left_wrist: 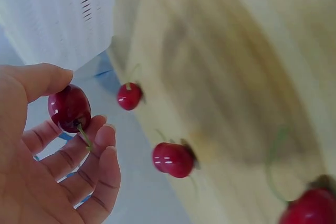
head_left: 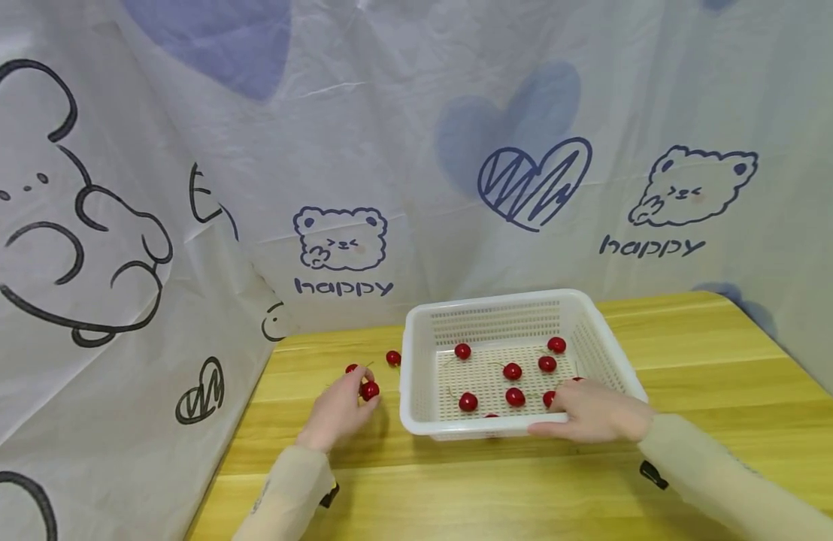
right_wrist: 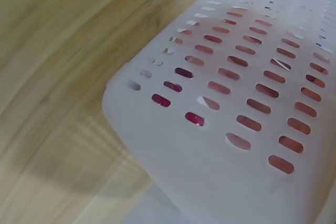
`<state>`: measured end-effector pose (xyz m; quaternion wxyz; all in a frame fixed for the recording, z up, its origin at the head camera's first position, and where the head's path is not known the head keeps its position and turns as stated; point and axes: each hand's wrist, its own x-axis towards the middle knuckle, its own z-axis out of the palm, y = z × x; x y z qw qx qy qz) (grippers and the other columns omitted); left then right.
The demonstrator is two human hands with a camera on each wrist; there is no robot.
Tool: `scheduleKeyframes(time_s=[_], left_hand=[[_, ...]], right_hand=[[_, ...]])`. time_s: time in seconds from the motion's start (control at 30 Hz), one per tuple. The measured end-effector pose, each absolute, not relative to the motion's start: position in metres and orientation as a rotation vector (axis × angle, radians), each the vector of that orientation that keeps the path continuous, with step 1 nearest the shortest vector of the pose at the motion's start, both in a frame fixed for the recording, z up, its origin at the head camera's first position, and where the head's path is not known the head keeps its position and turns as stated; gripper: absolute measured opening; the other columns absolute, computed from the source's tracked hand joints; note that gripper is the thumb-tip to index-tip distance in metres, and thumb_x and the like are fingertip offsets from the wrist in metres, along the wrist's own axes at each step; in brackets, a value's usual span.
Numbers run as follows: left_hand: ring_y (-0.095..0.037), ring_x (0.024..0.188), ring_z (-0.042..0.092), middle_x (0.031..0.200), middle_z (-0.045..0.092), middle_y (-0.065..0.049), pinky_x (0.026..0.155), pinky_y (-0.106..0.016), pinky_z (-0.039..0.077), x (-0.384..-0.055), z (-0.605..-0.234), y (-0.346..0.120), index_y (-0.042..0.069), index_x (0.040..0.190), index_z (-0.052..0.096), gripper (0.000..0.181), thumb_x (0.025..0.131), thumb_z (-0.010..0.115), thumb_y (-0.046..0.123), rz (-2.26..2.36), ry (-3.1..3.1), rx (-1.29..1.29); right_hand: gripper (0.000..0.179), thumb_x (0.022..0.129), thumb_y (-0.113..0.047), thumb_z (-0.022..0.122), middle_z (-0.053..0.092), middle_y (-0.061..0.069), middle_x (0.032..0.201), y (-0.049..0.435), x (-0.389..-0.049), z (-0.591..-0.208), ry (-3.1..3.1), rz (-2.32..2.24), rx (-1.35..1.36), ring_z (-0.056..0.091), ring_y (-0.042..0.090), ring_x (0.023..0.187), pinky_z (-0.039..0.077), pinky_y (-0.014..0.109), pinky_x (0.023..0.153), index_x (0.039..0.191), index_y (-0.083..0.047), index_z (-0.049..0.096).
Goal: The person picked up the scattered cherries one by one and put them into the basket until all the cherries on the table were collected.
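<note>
My left hand (head_left: 334, 413) pinches a dark red cherry (left_wrist: 69, 108) between thumb and fingertips, its short green stem pointing toward the fingers. Over the front rim of the white plastic basket (head_left: 471, 428) lies my right hand (head_left: 595, 412): the thumb stays outside, while the fingers reach in and grip the wall. Through the slots of the basket wall (right_wrist: 152, 145) in the right wrist view, parts of those fingers and some red cherry show. Several cherries lie scattered on the basket's floor, among them one cherry (head_left: 467, 402) near the front left.
Left of the basket, loose cherries lie on the wooden table (head_left: 498, 488): one cherry (head_left: 393, 358) close to the basket wall, another cherry (head_left: 352, 369) partly behind my left hand. A printed cloth (head_left: 403, 165) hangs behind the table and along its left side.
</note>
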<state>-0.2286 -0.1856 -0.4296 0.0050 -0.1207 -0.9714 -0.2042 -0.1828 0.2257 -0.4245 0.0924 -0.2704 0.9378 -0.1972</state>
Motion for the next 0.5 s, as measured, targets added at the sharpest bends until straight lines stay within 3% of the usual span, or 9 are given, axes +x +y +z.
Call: scheduleKeyframes(time_s=[0.5], left_hand=[[-0.013,0.074,0.058,0.095,0.068,-0.001,0.065,-0.029,0.049,-0.241,-0.392,-0.161,0.013,0.116,0.059,0.031,0.091,0.071,0.027,-0.625,-2.900,-0.478]], right_hand=[[0.051,0.092,-0.065,0.058,0.032,-0.017,0.052,0.247,-0.180,-0.421,2.761,-0.580,-0.829,0.025,-0.002,0.046,0.024,0.018,0.046,0.057,-0.030,0.049]])
